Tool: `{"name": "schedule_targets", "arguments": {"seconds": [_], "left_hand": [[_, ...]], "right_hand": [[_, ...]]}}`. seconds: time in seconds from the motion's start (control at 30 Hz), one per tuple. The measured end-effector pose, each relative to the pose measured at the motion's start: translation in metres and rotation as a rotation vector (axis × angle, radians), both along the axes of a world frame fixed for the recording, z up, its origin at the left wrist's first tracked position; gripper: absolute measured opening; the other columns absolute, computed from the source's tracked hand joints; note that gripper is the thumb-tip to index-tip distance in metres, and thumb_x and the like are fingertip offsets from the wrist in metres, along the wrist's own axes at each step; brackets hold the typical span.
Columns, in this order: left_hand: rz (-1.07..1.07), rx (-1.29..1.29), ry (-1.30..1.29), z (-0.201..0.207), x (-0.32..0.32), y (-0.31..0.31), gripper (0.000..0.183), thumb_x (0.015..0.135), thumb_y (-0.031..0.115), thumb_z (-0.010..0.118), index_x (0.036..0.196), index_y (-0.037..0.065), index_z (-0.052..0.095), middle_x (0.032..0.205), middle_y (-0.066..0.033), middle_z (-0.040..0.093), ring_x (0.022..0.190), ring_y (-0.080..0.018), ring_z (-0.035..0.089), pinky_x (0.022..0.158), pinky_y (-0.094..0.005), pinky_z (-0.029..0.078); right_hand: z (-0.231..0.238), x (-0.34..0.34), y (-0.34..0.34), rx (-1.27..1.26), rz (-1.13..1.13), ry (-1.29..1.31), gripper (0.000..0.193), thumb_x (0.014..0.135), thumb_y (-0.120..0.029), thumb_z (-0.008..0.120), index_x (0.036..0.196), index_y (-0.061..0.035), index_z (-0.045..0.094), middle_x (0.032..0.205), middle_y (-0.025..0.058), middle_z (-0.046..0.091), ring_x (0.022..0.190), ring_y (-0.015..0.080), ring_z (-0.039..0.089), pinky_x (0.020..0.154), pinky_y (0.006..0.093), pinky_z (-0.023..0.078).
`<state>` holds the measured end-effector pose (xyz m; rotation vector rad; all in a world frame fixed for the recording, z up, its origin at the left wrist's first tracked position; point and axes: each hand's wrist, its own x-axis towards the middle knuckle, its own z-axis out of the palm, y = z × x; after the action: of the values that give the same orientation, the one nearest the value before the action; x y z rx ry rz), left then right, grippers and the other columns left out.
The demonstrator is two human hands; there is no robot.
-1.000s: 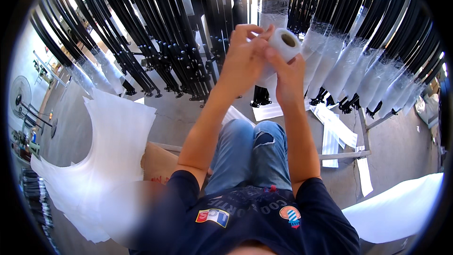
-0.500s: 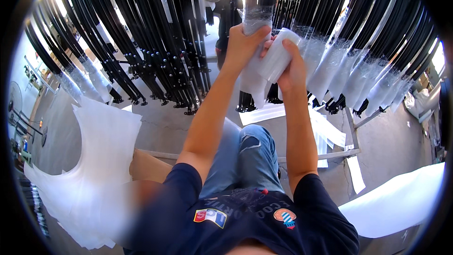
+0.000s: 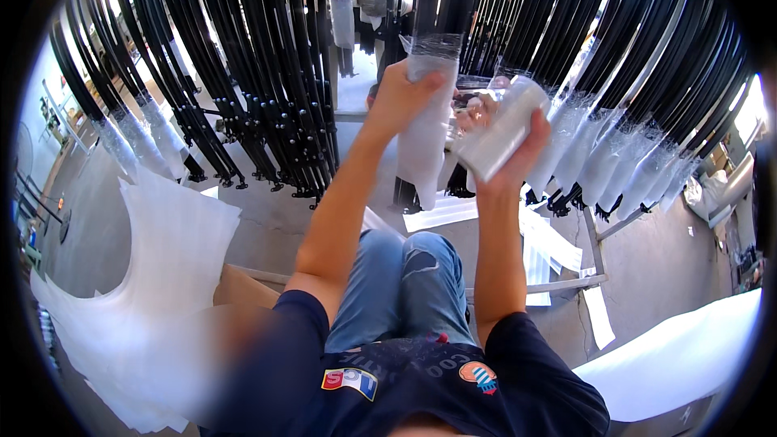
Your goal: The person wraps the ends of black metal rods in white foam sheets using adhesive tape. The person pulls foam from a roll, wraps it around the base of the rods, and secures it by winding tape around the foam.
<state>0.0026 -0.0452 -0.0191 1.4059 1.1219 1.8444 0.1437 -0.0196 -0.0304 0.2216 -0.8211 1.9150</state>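
Observation:
In front of me hangs a bundle of black rods with white foam sheet (image 3: 421, 146) around its lower end and clear film about the top of the foam. My left hand (image 3: 402, 99) is closed around the foam, thumb across its front. To the right, a roll of clear stretch film (image 3: 503, 133) is gripped in my right hand (image 3: 526, 154), tilted and apart from the bundle. A crinkled strip of film stretches between roll and bundle, partly covering my right fingers.
Unwrapped black rods (image 3: 275, 113) hang close on the left; several wrapped bundles (image 3: 603, 158) hang on the right. White foam sheets (image 3: 162, 275) are stacked at left, with another white sheet (image 3: 688, 356) at lower right. A metal bar (image 3: 550, 285) crosses low before my knees.
The film roll has moved right, away from the bundle, and film now spans the gap. My left hand, still on the foam, has shifted slightly left and lower.

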Motion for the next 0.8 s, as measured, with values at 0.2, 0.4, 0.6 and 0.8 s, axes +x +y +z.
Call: {"name": "schedule_targets", "arguments": {"seconds": [0.2, 0.4, 0.6, 0.8], "left_hand": [[0.056, 0.002, 0.248, -0.011, -0.017, 0.002, 0.069, 0.06, 0.031, 0.075, 0.113, 0.001, 0.042, 0.101, -0.0137, 0.056, 0.09, -0.0213, 0.056, 0.081, -0.032, 0.044], [0.287, 0.057, 0.318, -0.008, 0.008, -0.014, 0.091, 0.048, 0.033, 0.082, 0.121, 0.005, 0.035, 0.111, -0.0152, 0.048, 0.104, -0.0271, 0.046, 0.091, -0.0376, 0.034], [0.504, 0.431, 1.085, 0.025, 0.049, -0.041, 0.062, 0.064, 0.019, 0.071, 0.12, 0.014, 0.044, 0.118, -0.0095, 0.048, 0.117, -0.0249, 0.038, 0.098, -0.0409, 0.029], [0.069, 0.146, 1.236, 0.034, 0.045, -0.01, 0.017, 0.075, 0.023, 0.061, 0.085, 0.009, 0.06, 0.066, -0.0064, 0.061, 0.059, -0.0205, 0.057, 0.059, -0.0306, 0.045]], "right_hand": [[-0.012, 0.01, 0.023, 0.047, 0.191, 0.002, 0.051, 0.064, -0.031, 0.064, 0.105, -0.0073, 0.045, 0.093, 0.0123, 0.05, 0.086, 0.0281, 0.052, 0.072, 0.0436, 0.046], [-0.007, 0.03, 0.013, 0.242, 0.019, -0.285, 0.053, 0.059, -0.035, 0.069, 0.101, -0.0111, 0.046, 0.085, 0.009, 0.048, 0.08, 0.0223, 0.051, 0.069, 0.0367, 0.045], [-0.009, 0.061, 0.018, 0.391, -0.219, -0.438, 0.049, 0.062, -0.021, 0.066, 0.102, -0.003, 0.044, 0.08, 0.0108, 0.055, 0.074, 0.0204, 0.056, 0.068, 0.0325, 0.046], [0.004, 0.068, 0.018, 0.391, -0.434, -0.595, 0.044, 0.064, -0.022, 0.064, 0.1, -0.0024, 0.046, 0.08, 0.0105, 0.056, 0.069, 0.0192, 0.058, 0.065, 0.0321, 0.048]]}}
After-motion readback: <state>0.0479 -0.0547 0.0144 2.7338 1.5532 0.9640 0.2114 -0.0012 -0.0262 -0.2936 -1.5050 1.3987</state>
